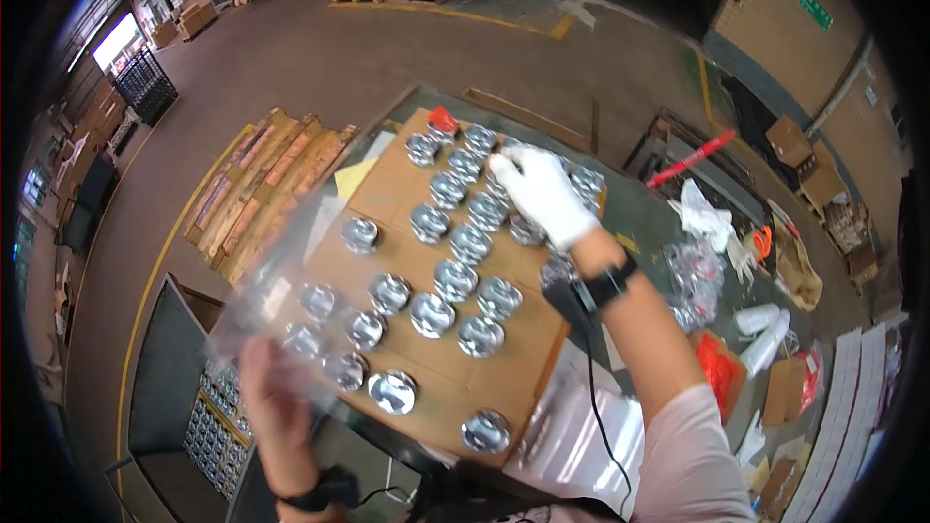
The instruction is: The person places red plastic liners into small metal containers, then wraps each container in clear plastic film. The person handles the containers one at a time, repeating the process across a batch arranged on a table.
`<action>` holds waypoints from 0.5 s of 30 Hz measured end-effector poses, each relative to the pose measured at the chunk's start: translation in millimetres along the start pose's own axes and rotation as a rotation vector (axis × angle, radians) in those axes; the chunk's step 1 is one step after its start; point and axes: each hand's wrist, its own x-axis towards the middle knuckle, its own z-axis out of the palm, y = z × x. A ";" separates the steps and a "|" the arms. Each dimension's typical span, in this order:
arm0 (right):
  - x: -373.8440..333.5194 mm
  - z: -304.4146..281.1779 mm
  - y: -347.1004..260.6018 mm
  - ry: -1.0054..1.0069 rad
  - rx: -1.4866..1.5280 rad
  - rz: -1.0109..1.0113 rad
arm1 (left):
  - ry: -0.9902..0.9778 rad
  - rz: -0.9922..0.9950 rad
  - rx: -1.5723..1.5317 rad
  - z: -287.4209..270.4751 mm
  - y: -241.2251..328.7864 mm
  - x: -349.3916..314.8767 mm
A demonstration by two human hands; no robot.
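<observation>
Many shiny round metal parts, piston-like in shape, stand on a sheet of brown cardboard (387,189) laid over a worktable; one such metal part (392,392) is close to the near edge. My left hand (274,392), bare and blurred, grips a clear plastic bag (276,305) that spreads over the cardboard's left side and partly veils several parts. In a white glove, my right hand (541,192) reaches over the far rows. Its fingers are curled down at the metal parts, and what they pinch is hidden. Dark straps with cords circle both wrists.
Right of the cardboard lie a red marker-like stick (691,159), crumpled plastic bags (696,276) and white rolls (765,334). A bin of metal parts (218,426) stands at lower left. Beyond it, wooden pallets (266,189) rest on the floor. A red packet (444,120) sits at the cardboard's far corner.
</observation>
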 end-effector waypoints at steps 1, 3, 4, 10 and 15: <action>42.5 18.9 12.9 -0.049 -0.155 0.048 | 0.126 0.042 -0.018 -31.1 18.6 5.9; 111.3 55.1 35.7 -0.172 -0.432 0.104 | 0.394 0.206 0.211 -93.6 51.1 1.3; 136.3 72.2 49.5 -0.246 -0.559 0.120 | 0.405 0.211 0.316 -124.8 67.1 -7.7; 202.4 169.9 95.3 -0.290 -0.691 0.197 | 0.759 0.495 1.056 -192.4 70.0 -54.3; 208.4 182.3 106.6 -0.344 -0.660 0.245 | 0.709 0.266 0.792 -137.1 58.9 -45.3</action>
